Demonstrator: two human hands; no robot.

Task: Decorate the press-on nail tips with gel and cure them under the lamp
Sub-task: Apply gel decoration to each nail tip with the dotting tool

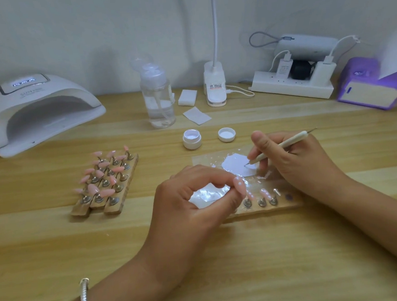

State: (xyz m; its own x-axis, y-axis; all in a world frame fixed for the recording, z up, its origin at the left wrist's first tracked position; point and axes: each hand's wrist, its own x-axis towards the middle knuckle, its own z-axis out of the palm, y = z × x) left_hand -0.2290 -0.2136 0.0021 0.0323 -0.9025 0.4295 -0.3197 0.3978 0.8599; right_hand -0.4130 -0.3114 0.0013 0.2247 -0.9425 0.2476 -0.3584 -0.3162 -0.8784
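So a pink nail tip (239, 183) is pinched between thumb and forefinger of the left hand (196, 197), with the other fingers curled in loosely, and a few pale dots can be made out on it. A slim dotting tool (284, 145) is gripped like a pen in the right hand (297, 164), and its point is touched down at the edge of a white gel puddle (233, 163) spread on a clear sheet (203, 159) lying flat on the worktop (201, 267). Just in front of the sheet a wooden strip (262, 210) is laid, partly hidden by both hands; a couple more dotted tips (264, 194) are propped on little metal stands there. A second wooden rack (122, 191), packed with plain pink tips (93, 188), is parked off to the left, well apart from the hands. Behind the sheet the open gel pot (192, 139) is set next to its lid (226, 134), which is flipped upside down. The curing lamp (37, 110) is placed at the far left with its display lit. A clear pump bottle (157, 99), some white wipes (197, 115), a desk lamp base (214, 85), a power strip (291, 86) and a purple box (371, 86) are lined up along the wall. A silver bracelet (84, 299) is worn on the left wrist.
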